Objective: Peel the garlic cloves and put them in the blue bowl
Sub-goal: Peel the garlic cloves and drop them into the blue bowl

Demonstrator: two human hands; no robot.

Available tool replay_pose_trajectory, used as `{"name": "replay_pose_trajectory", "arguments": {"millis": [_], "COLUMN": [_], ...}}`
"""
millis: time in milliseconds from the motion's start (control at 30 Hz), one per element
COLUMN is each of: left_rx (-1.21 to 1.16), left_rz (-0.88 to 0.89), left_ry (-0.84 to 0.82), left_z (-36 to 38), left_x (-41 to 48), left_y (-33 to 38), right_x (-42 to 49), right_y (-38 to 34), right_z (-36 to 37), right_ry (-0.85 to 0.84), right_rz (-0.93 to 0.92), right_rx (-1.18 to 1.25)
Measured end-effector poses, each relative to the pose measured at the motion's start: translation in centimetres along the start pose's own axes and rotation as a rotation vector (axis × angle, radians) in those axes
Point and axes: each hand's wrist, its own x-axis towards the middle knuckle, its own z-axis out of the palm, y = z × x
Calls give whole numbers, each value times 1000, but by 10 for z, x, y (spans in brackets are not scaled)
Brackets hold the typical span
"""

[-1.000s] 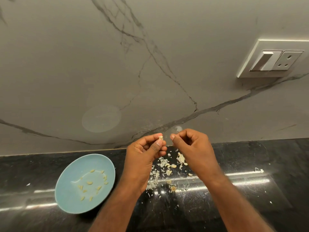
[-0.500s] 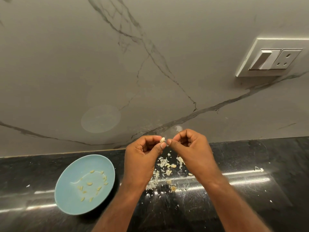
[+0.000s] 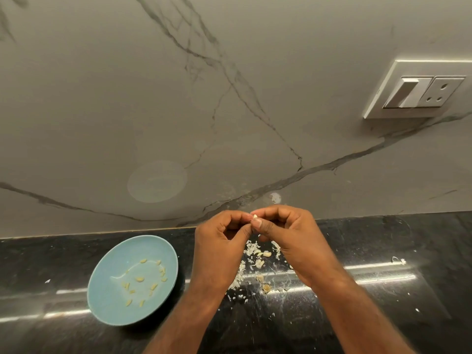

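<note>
My left hand [image 3: 220, 247] and my right hand [image 3: 293, 238] meet fingertip to fingertip above the black counter, both pinching one small pale garlic clove [image 3: 255, 216]. Most of the clove is hidden by the fingers. The blue bowl [image 3: 107, 300] sits on the counter to the left of my left wrist, with several small peeled cloves [image 3: 139, 279] scattered inside. Below my hands lies a heap of white garlic skins and a few cloves [image 3: 258, 259].
The black counter [image 3: 383, 290] has white skin flecks strewn to the right. A marble wall [image 3: 178, 111] rises right behind the counter, with a white switch and socket plate [image 3: 419, 90] at the upper right.
My right hand has closed the gap to my left, and its fingertips now pinch the clove that my left hand held alone a second ago. The bowl has not moved.
</note>
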Motion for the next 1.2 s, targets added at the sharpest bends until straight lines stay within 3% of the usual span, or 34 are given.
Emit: {"name": "replay_pose_trajectory", "arguments": {"millis": [167, 300, 400, 600, 867, 1200], "left_rx": [41, -246, -336, -493, -463, -250], "left_rz": [33, -167, -204, -274, -253, -87], "left_ry": [-49, -81, -102, -97, -89, -131], "left_z": [-4, -6, -7, -10, -11, -18], "left_x": [2, 3, 4, 4, 4, 6], "left_y": [6, 12, 15, 18, 23, 25], "right_x": [0, -2, -4, -4, -4, -5], "right_y": [-1, -4, -3, -2, -5, -6], "right_z": [-3, -4, -3, -2, 0, 1], "right_ry": [25, -7, -7, 36, 30, 12], "right_rz": [-80, -213, -365, -315, -332, -313], "right_rx": [10, -112, -245, -121, -48, -33]}}
